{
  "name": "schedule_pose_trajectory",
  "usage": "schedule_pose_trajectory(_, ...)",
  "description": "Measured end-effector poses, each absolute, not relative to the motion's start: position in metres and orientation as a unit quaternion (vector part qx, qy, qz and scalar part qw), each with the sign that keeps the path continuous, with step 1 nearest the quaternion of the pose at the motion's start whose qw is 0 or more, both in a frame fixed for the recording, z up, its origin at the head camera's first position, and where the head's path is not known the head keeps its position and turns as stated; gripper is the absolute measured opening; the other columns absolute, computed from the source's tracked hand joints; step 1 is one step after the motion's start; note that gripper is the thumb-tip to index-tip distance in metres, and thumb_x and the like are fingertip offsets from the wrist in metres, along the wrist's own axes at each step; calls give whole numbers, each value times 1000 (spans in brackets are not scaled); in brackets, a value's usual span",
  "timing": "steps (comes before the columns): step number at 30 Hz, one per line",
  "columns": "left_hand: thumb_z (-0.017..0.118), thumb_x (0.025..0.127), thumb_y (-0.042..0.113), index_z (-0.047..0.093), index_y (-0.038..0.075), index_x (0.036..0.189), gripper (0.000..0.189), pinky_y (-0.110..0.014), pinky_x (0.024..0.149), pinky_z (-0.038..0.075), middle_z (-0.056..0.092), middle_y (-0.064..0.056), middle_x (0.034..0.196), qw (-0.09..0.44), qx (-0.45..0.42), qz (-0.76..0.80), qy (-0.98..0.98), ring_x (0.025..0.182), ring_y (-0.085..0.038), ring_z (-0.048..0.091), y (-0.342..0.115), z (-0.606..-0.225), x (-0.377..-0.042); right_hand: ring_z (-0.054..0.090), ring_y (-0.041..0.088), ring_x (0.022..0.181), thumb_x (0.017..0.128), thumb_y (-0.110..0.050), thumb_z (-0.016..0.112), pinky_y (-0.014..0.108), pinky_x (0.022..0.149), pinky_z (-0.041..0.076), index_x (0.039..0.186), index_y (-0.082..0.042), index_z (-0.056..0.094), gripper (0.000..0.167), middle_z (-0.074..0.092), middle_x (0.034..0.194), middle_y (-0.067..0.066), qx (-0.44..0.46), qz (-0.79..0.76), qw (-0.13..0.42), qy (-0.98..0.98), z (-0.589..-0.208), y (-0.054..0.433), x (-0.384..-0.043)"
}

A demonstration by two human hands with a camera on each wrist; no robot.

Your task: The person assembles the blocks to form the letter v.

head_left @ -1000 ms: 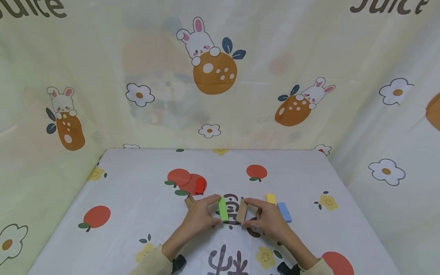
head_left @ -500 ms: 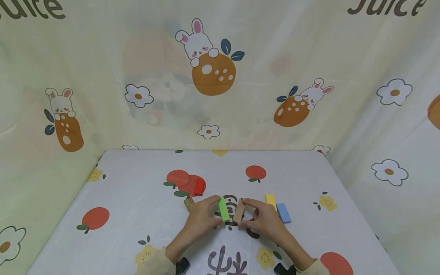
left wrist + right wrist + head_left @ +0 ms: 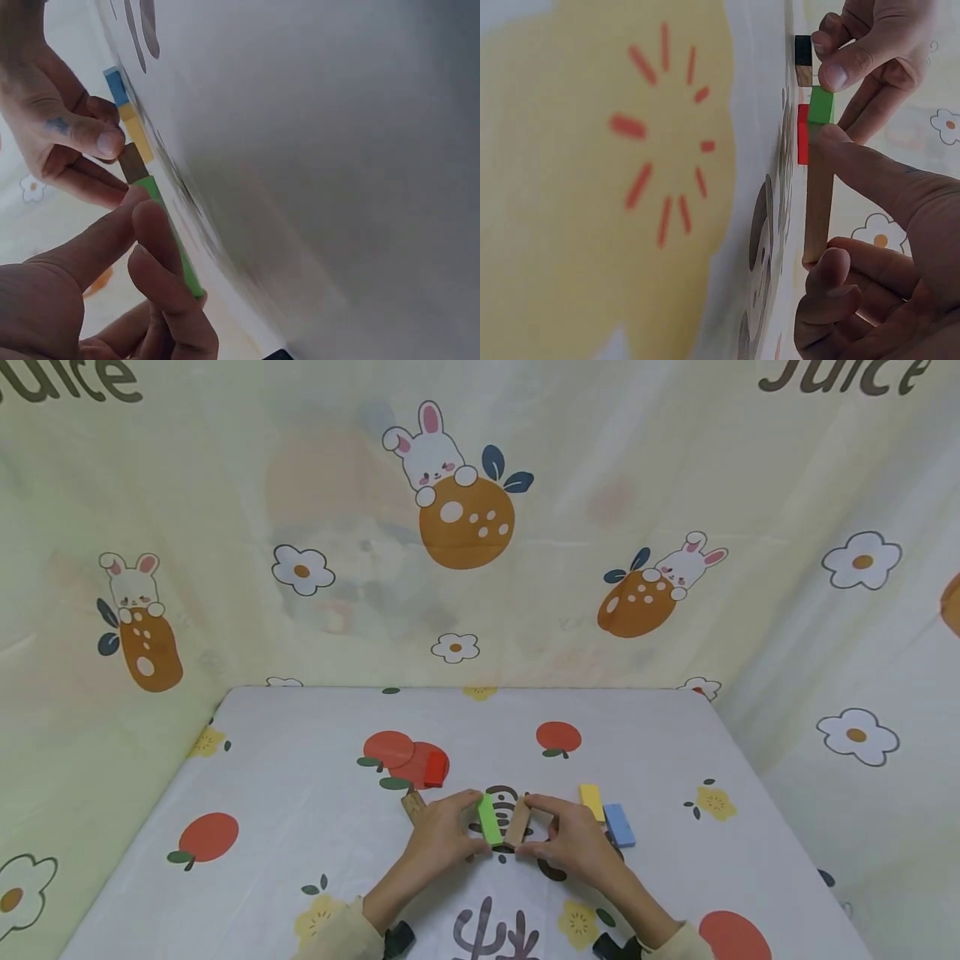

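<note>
Head: green block inside tabletop edges

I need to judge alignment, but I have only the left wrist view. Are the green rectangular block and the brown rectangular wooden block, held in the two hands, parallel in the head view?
Observer: No, the green block and the brown wooden block form a V that narrows toward the bottom of that view.
Operator: Is there another block outside my picture?
Observer: Yes, a bright red rectangular block lies beyond the left hand, over a printed red fruit.
</note>
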State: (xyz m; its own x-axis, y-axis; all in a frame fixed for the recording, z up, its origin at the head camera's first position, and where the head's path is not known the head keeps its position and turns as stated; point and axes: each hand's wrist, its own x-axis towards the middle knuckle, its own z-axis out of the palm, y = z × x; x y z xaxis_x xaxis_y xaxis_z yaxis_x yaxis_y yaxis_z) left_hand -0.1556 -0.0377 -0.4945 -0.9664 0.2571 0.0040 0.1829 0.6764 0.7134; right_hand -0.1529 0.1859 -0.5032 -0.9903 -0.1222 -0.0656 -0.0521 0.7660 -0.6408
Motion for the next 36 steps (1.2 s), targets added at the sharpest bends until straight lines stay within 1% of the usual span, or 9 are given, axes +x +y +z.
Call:
schedule_pose_trajectory(1, 94, 76, 17, 69, 2, 138, 68, -60, 113, 51, 71, -16, 141, 49, 120, 383, 914, 135, -39, 64, -38, -494, -156, 48, 9, 60, 69, -26, 100, 21, 48, 36, 137, -20, 72, 74, 75, 135, 0, -48, -339, 51, 938, -504, 186, -153)
schedule_pose_trajectory(2, 94, 76, 17, 69, 2, 138, 68, -60, 113, 51, 71, -16, 141, 50, 121, 382, 915, 135, -39, 64, -38, -495, -156, 48, 9, 60, 69, -26, 100, 21, 48, 36, 137, -20, 72, 74, 74, 135, 1, -49, -340, 52, 938, -504, 185, -153)
schedule_pose_trajectory(5, 94, 76, 17, 69, 3, 138, 68, -59, 113, 51, 71, -15, 141, 50, 121, 380, 916, 135, -38, 65, -39, -496, -156, 48, 9, 59, 69, -26, 100, 21, 48, 36, 137, -19, 73, 74, 77, 126, 0, -55, -343, 52, 936, -505, 185, -153)
schedule_pose_trajectory(8, 95, 76, 16, 69, 3, 138, 68, -59, 113, 52, 72, -15, 140, 55, 123, 375, 917, 134, -38, 65, -39, -498, -157, 48, 9, 59, 69, -25, 100, 21, 48, 36, 137, -18, 73, 73, 76, 107, -1, -57, -345, 56, 935, -505, 185, -152)
schedule_pose_trajectory(12, 95, 76, 16, 69, 4, 138, 69, -59, 113, 51, 72, -15, 140, 62, 121, 371, 918, 133, -37, 66, -37, -500, -158, 48, 9, 59, 70, -25, 100, 21, 47, 36, 137, -18, 72, 73, 65, 84, -3, -52, -345, 65, 935, -505, 185, -151)
schedule_pose_trajectory(15, 96, 75, 15, 69, 3, 138, 69, -58, 113, 51, 72, -15, 140, 63, 120, 367, 920, 133, -37, 66, -36, -502, -158, 48, 10, 59, 70, -25, 100, 21, 48, 35, 138, -19, 72, 73, 58, 76, -4, -50, -342, 70, 936, -506, 185, -152)
schedule_pose_trajectory(19, 96, 75, 16, 70, 4, 138, 70, -57, 111, 53, 73, -14, 139, 64, 123, 357, 924, 130, -36, 68, -35, -505, -158, 47, 11, 59, 69, -25, 100, 21, 48, 34, 137, -19, 73, 74, 55, 72, -4, -46, -336, 74, 938, -506, 183, -151)
schedule_pose_trajectory(24, 96, 74, 17, 70, 4, 137, 69, -57, 110, 54, 73, -14, 138, 63, 127, 344, 928, 128, -35, 69, -34, -507, -157, 48, 11, 59, 69, -25, 100, 21, 48, 34, 137, -17, 72, 74, 56, 73, -1, -46, -335, 82, 937, -505, 182, -151)
schedule_pose_trajectory(36, 94, 76, 18, 70, 4, 138, 68, -57, 111, 53, 70, -13, 143, 60, 133, 325, 934, 134, -38, 66, -34, -505, -157, 49, 10, 59, 71, -22, 99, 20, 48, 35, 139, -17, 71, 73, 60, 79, -3, -61, -340, 82, 935, -506, 182, -152)
